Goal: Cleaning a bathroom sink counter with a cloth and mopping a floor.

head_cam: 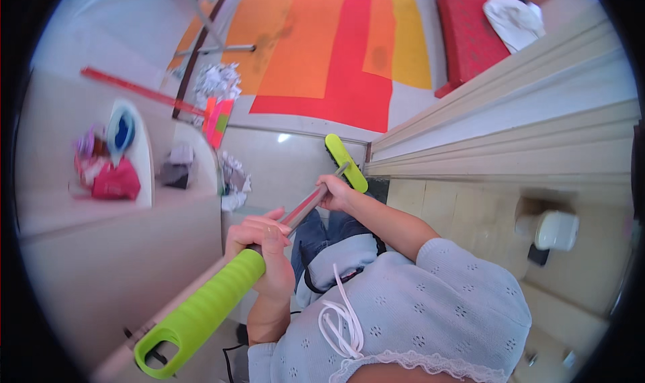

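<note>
A long broom handle (305,205) runs between both of my hands. My left hand (264,239) is wrapped around its upper part, just below the lime-green ribbed grip (206,307) with a hanging hole. Farther down the shaft, close to the brush, my right hand (333,192) is closed on it. The lime-green broom head (346,162) with dark bristles rests near the doorway's right corner. White crumpled paper scraps (217,83) lie in a heap on the left, and more paper scraps (234,179) lie nearer, beside the shelf unit.
A red-handled tool (143,91) with a pink, orange and green head leans at left. Rounded corner shelves (146,171) hold a blue-rimmed container (121,131) and a pink pouch (117,180). Ahead lies an orange, red and yellow mat (302,45); a door frame (484,106) borders the right.
</note>
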Tool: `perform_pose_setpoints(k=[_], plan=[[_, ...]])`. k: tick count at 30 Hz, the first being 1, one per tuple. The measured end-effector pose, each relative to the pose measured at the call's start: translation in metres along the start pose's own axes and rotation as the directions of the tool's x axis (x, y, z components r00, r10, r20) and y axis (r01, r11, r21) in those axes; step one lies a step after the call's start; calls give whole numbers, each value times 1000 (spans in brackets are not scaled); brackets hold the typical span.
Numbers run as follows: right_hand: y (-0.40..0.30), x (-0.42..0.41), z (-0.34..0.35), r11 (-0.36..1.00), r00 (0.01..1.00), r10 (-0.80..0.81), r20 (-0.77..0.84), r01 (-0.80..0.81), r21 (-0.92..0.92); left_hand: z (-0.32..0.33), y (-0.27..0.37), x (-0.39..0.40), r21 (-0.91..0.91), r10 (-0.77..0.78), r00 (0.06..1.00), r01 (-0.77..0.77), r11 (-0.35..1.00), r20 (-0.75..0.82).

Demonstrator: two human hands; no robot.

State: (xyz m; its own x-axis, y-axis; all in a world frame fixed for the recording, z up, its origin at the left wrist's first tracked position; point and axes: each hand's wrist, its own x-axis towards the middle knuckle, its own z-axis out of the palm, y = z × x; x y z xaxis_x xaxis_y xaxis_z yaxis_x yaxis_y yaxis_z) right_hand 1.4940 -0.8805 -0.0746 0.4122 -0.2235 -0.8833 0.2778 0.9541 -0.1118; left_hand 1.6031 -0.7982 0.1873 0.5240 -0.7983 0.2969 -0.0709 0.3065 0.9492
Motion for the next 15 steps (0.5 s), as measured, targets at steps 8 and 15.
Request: perform_pose_setpoints(k=[8, 15], plan=[[-55, 20, 26, 902, 977, -199, -78, 214, 374, 12, -45, 125, -177, 120, 880, -41, 983, 460], [-145, 28, 36, 854, 973, -216, -81, 229, 466, 85, -79, 238, -194, 20, 788, 126, 973, 615]])
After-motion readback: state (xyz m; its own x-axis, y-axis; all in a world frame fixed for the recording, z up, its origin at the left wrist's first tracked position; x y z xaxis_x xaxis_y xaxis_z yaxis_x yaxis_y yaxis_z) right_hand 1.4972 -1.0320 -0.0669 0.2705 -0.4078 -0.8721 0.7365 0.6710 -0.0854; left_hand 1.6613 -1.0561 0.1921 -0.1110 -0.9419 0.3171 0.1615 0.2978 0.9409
